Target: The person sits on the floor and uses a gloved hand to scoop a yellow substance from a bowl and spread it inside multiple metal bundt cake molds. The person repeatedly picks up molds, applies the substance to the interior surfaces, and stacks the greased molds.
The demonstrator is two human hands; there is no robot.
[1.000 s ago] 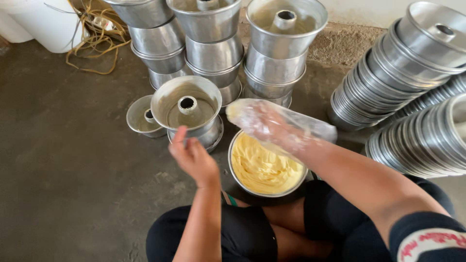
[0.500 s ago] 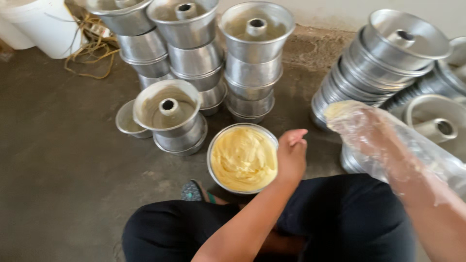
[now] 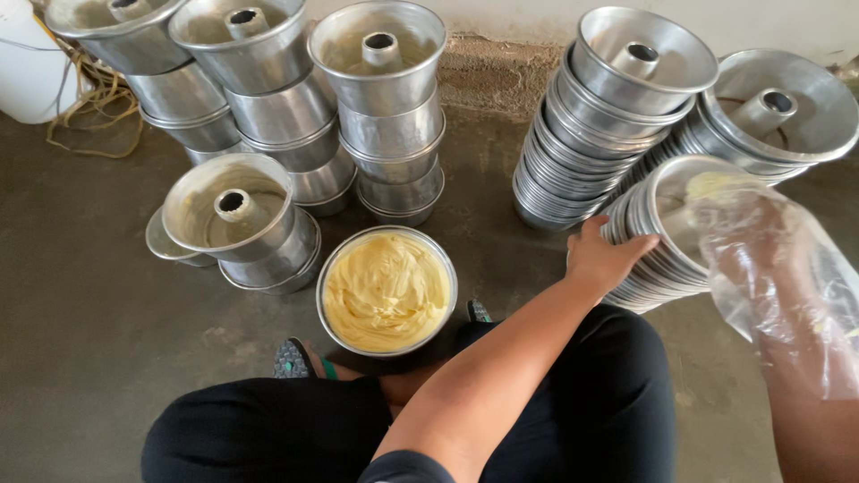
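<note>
My left hand (image 3: 608, 258) reaches across my lap and grips the rim of the top tube pan (image 3: 664, 207) on a leaning stack of aluminium pans at the right. My right hand (image 3: 759, 246) is inside a clear plastic bag worn as a glove. Its fingertips carry a yellow smear and rest inside that same pan. A round metal bowl (image 3: 332, 268) full of pale yellow paste stands on the floor between my knees.
Stacks of greased tube pans (image 3: 380, 116) stand at the back left, with a shorter stack (image 3: 234, 219) in front. Nested pan stacks (image 3: 626, 80) lean at the back right. A white container (image 3: 27, 72) and yellow cord sit far left. My black-trousered legs (image 3: 268, 429) fill the foreground.
Both hands swung from the left stack and bowl over to the right-hand stacks. My left hand took hold of the leaning stack's top pan and the bagged right hand went into it.
</note>
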